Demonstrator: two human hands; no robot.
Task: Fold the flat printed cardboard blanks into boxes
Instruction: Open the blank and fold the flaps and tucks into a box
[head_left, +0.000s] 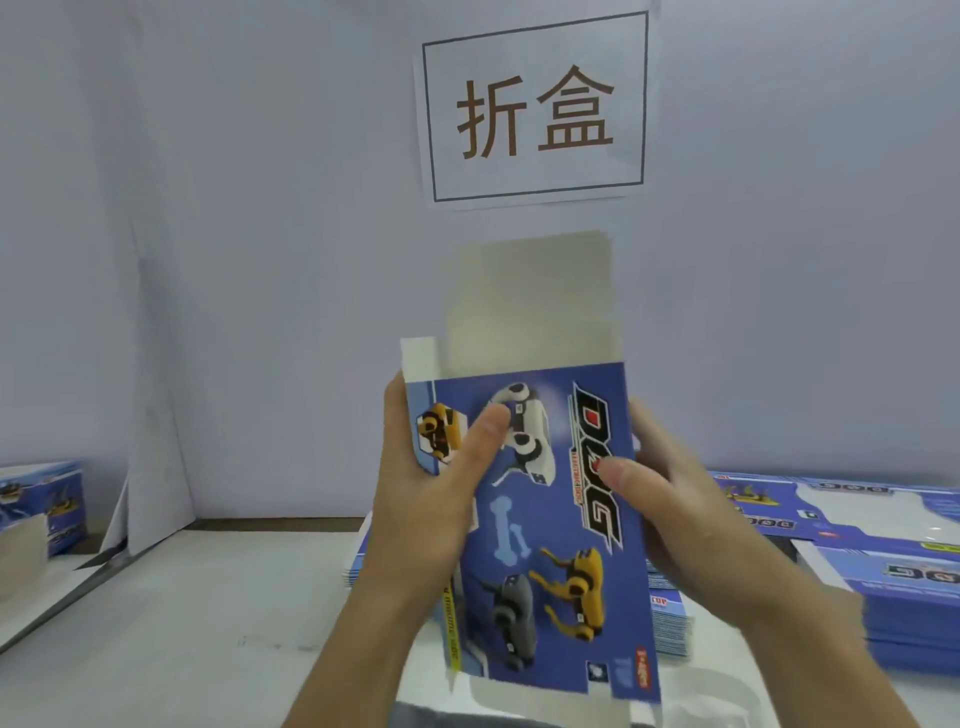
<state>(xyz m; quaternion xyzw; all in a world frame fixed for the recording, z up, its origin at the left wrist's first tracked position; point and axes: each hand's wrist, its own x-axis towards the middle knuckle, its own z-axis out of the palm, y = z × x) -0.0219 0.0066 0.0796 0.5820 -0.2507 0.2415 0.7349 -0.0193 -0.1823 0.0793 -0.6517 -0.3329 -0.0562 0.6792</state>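
A blue printed box blank, showing toy dogs and the word DOG, is held upright in front of me, partly opened into a sleeve. Its grey top flap stands straight up and a small white side flap sticks up at the left. My left hand grips the blank's left edge, thumb across the printed face. Gripping the right edge is my right hand, with its thumb on the front. The lower flaps hang near the frame's bottom edge.
Stacks of flat blue blanks lie on the table at the right and behind the held blank. A folded box stands at the far left. A paper sign hangs on the white wall ahead. The grey tabletop spreads at lower left.
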